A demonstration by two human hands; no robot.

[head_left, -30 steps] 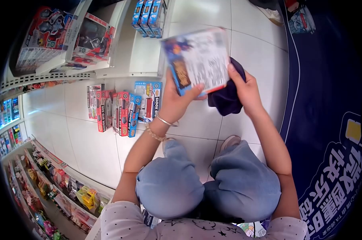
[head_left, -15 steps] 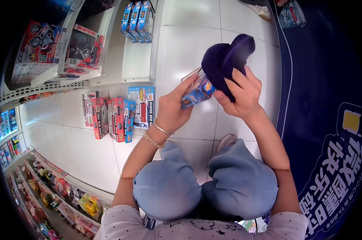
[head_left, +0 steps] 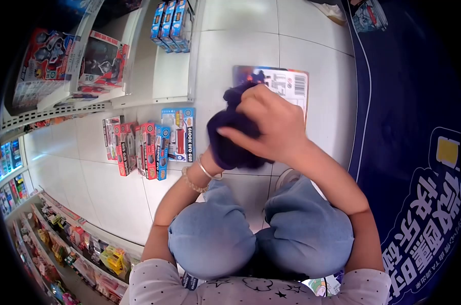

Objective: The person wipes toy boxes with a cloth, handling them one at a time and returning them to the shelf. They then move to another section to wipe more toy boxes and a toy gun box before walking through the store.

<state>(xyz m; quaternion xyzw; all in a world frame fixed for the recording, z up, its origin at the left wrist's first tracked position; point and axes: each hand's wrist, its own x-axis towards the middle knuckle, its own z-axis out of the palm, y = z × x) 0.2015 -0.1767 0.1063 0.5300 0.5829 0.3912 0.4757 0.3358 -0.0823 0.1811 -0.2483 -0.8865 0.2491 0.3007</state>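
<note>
My right hand (head_left: pixel 271 119) is closed on a dark purple cloth (head_left: pixel 233 134), bunched up and slightly blurred. The cloth covers the near left part of a flat toy box (head_left: pixel 291 84), whose white printed back with a barcode faces up. Most of my left hand (head_left: pixel 211 159) lies under the cloth, with its fingers hidden. It is at the covered edge of the box and appears to hold it. A bangle and a bead bracelet circle the left wrist.
Red and blue toy boxes (head_left: pixel 149 152) stand on the tiled floor to the left, beside a flatter blue-edged box (head_left: pixel 179 134). A white shelf (head_left: pixel 172 81) carries several blue boxes (head_left: pixel 169 25). A dark blue printed panel (head_left: pixel 408 127) runs along the right.
The box has turned from its blue narrow side to its white back. My right hand has brought the cloth left and down, over the box and my left hand.
</note>
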